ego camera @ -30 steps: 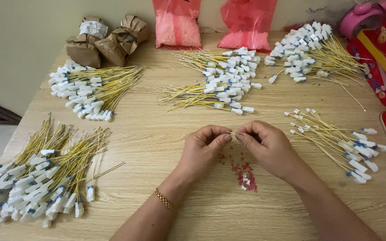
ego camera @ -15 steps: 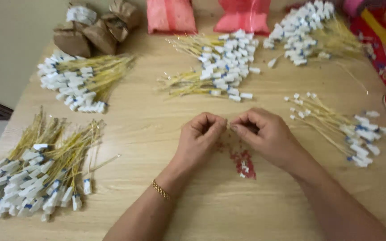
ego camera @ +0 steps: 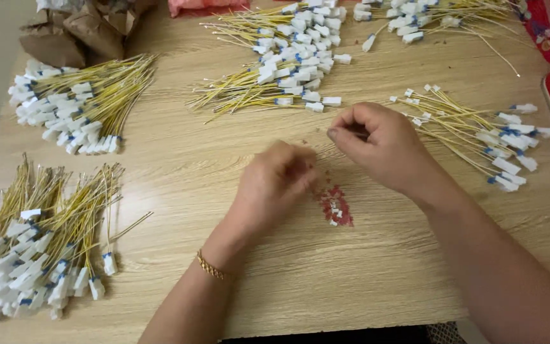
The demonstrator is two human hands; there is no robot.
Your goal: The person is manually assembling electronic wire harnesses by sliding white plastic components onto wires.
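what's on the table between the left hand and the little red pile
Nothing but bare wood: in the head view the left hand sits just left of the small red pile, with only a narrow strip of table between.

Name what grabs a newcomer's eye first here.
The bundles of yellow wires with white connectors fanned across the wooden table. At centre, the left hand and right hand work close together above a small pile of red pieces.

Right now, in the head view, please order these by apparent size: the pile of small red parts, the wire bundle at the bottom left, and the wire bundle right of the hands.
1. Bottom-left wire bundle, though it is nearer the camera and partly cut off.
2. Wire bundle on the right.
3. Pile of red parts, clearly smallest.
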